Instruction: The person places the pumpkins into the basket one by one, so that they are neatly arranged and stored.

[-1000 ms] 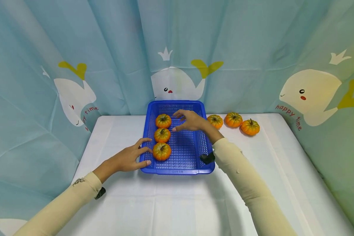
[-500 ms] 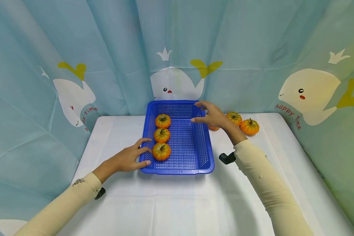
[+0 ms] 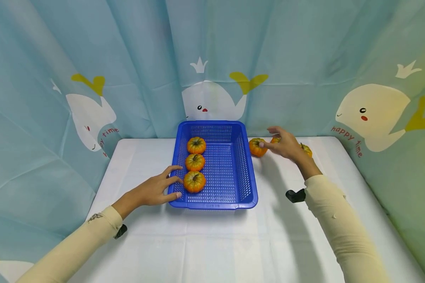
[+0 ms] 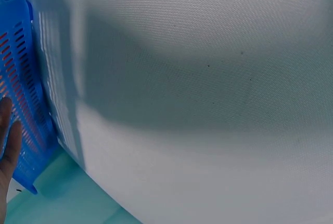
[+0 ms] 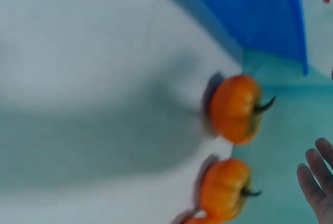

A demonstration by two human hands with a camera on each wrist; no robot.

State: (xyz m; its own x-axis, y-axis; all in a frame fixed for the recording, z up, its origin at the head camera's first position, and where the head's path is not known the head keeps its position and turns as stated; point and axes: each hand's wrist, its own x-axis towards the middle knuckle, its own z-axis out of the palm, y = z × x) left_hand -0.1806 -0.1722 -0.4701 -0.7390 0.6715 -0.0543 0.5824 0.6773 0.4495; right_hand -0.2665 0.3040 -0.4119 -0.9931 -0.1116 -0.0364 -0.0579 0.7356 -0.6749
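Note:
Three small orange pumpkins stand in a column along the left side of a blue plastic basket [image 3: 219, 206]: the back pumpkin [image 3: 196, 145], the middle pumpkin [image 3: 195, 162] and the front pumpkin [image 3: 194, 182]. My left hand [image 3: 155, 189] rests at the basket's left rim, fingers spread and slightly bent. To the basket's right, my right hand [image 3: 285, 144] hovers over three more pumpkins, thumb and fingers apart, holding nothing. The nearest pumpkin [image 3: 257, 148] shows beside its thumb; the hand partly hides the second pumpkin [image 3: 275, 140] and the third pumpkin [image 3: 306, 150].
A white cloth covers the table [image 3: 212, 243]. Behind it and along both sides hangs a light blue curtain [image 3: 297, 47] printed with whales. The basket and the loose pumpkins sit near the table's back edge.
My right hand has moved right, from above the inside of the basket, past its right rim, to above the loose pumpkins. The left hand and all the pumpkins have stayed in place.

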